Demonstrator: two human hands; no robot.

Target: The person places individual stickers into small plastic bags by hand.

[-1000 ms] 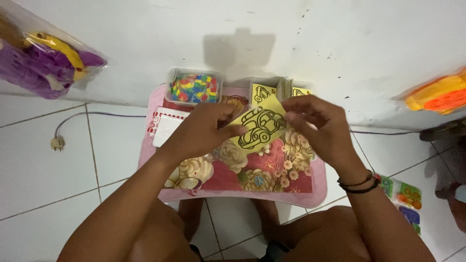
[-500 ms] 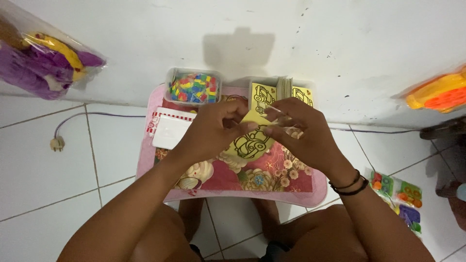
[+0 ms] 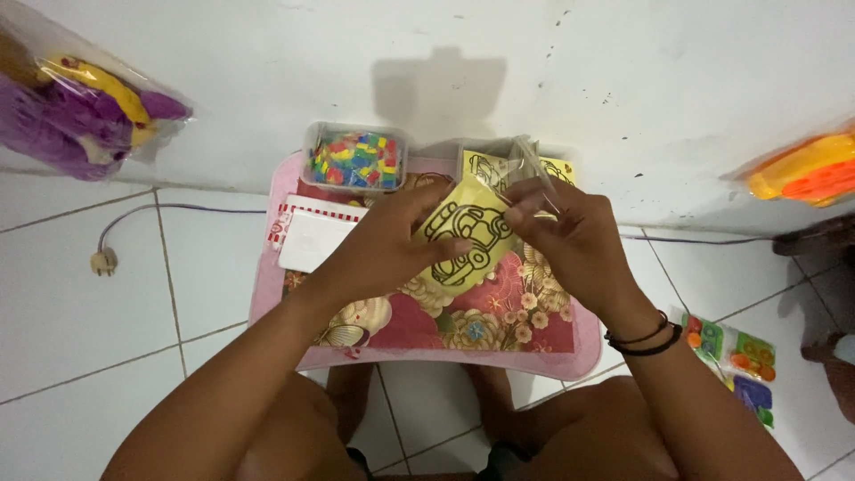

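Left hand [image 3: 392,240] and right hand [image 3: 570,236] both pinch a yellow car-outline card [image 3: 463,240], fingers closed on its edges, above the floral tray [image 3: 499,330]. A box of coloured pieces [image 3: 354,158] sits behind, unobstructed.

Pretty even indoor light here, on the cool side, nothing blown out. It seems to come from behind and above the person, since a soft-edged grey shadow of a head [image 3: 443,93] falls on the white painted wall [image 3: 623,71] straight ahead. The glossy white floor tiles [image 3: 80,294] show only a faint sheen, no hard glare. The clear plastic bag holding a purple and yellow toy [image 3: 76,107] catches a few small highlights. Focus is decent in the middle; the yellow card with a black line drawing of a car [image 3: 459,240] reads crisp. Edges bend a bit, wide-angle style, and the forearms at the bottom look soft.
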